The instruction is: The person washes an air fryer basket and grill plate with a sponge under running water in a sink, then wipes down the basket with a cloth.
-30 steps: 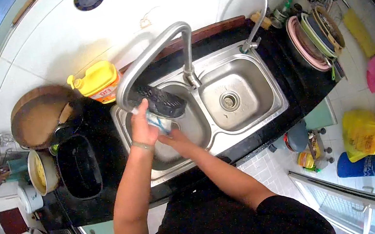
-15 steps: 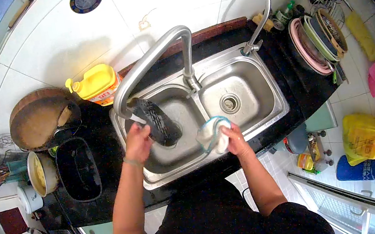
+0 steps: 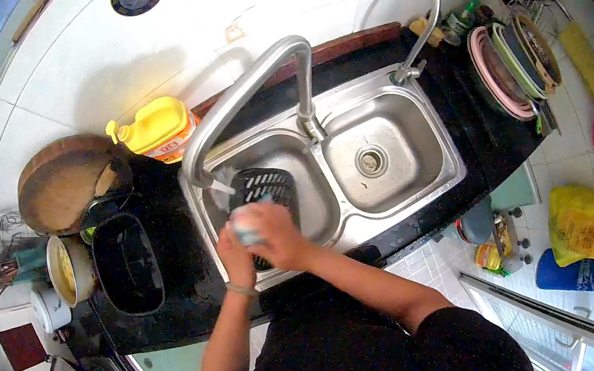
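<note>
A black slotted plastic basket point(image 3: 269, 183) is in the left basin of the steel sink point(image 3: 327, 218), tilted under the running tap point(image 3: 262, 86). My left hand point(image 3: 236, 256) is closed at the basket's near left side, its fingertips partly covered. My right hand point(image 3: 278, 237) crosses over in front of the basket, blurred by motion. It is wrapped round a white cloth with blue edging point(image 3: 248, 227), pressed close against my left hand. Water from the spout falls onto the far end of the basket.
A black tub point(image 3: 127, 265) and a pot point(image 3: 69, 270) stand on the left counter. Behind them are a round wooden board point(image 3: 60, 188) and a yellow jug point(image 3: 157, 126). Stacked basins point(image 3: 491, 73) lean at right, beside a second, thinner tap point(image 3: 432, 9).
My right hand has swung left from over the sink divider, bringing the cloth to my left hand. My left hand has moved down towards me, and the basket has turned and shifted.
</note>
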Motion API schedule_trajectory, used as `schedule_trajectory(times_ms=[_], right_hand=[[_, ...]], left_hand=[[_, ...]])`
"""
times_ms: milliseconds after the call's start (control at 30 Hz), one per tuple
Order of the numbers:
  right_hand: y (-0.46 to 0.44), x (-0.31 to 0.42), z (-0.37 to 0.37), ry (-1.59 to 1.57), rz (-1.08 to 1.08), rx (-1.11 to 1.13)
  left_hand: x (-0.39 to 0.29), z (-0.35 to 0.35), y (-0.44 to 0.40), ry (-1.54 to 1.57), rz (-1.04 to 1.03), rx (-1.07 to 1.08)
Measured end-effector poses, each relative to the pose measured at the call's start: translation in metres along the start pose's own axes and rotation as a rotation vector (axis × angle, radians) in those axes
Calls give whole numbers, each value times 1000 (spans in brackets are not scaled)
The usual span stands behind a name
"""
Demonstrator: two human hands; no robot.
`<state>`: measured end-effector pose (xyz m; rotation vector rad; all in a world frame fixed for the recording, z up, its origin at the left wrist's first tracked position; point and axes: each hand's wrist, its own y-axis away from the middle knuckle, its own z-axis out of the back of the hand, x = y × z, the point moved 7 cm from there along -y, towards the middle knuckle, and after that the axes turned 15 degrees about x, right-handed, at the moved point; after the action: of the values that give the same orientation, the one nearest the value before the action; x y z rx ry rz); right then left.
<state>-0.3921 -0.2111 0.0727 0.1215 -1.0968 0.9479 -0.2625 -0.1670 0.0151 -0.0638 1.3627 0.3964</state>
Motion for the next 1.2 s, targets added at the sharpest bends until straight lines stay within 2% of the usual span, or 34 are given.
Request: schedule_trajectory(times_ms=[33,67,133,200,267,333,400,433,467,500,533,600,667,700,733,767,800,833,867,900,933,967,1000,1067,1100,1133,1200], right_hand=[[-10,1,-8,204,29,-91],[-23,-3,-6,206,28,-96],[-50,-23,12,323,-119,-162],[-62,-71,29,105,-369,-224],[-46,-125,31,-137,-718,-248],[-19,-154,24,-100,-629,-345],[2,-137,9,-88,-706,-325],[20,-127,-1,-75,-782,-315],[34,-121,-32,68,-607,-302],[40,-96,-45,65,-409,-301],[40,-70,-52,129,-319,-335],[20,-20,-52,-4,-179,-179],[-9,8,-47,-113,-100,-39],[-22,9,-41,-15,-82,-47],[-36,6,-32,81,-66,-51],[-50,-3,-18,264,-74,-66],[-61,-30,-7,153,-233,-108],[-62,-56,1,173,-317,-91],[-51,-98,-1,178,-324,-254],[-33,-124,6,113,-420,-330],[-11,-146,14,63,-674,-348],[16,-191,7,-16,-698,-352],[36,-195,13,-102,-755,-349],[69,-179,24,-178,-817,-328],[82,-166,20,-700,-846,-378],[88,-154,5,-1225,-838,-417],[94,-133,0,-1208,-869,-406]], left_hand=[[3,-3,3,-45,-37,-24],[5,-4,6,-91,-75,-51],[-14,1,7,-193,-39,-38],[-21,6,12,-293,4,-27],[-16,18,17,7,29,-104],[3,27,9,98,61,-81],[17,27,9,671,229,-232],[10,27,3,737,173,-143],[7,28,0,743,182,-149],[2,28,-7,765,181,-148],[-1,27,-13,786,178,-148],[8,27,-14,778,214,-158],[5,23,-15,585,184,-35],[-1,15,-16,690,150,64],[3,5,-9,820,214,14],[13,5,-6,759,234,-2],[23,7,-3,695,250,-19],[18,10,4,635,259,-62],[12,11,10,630,257,-60],[6,15,15,565,236,-67],[3,18,20,504,217,-79],[13,29,21,387,162,-116],[14,35,26,392,164,-121],[-12,31,32,-534,13,20],[-20,12,37,-755,-322,114],[-35,-7,46,-803,-542,227],[-4,-41,52,-1117,-395,643]])
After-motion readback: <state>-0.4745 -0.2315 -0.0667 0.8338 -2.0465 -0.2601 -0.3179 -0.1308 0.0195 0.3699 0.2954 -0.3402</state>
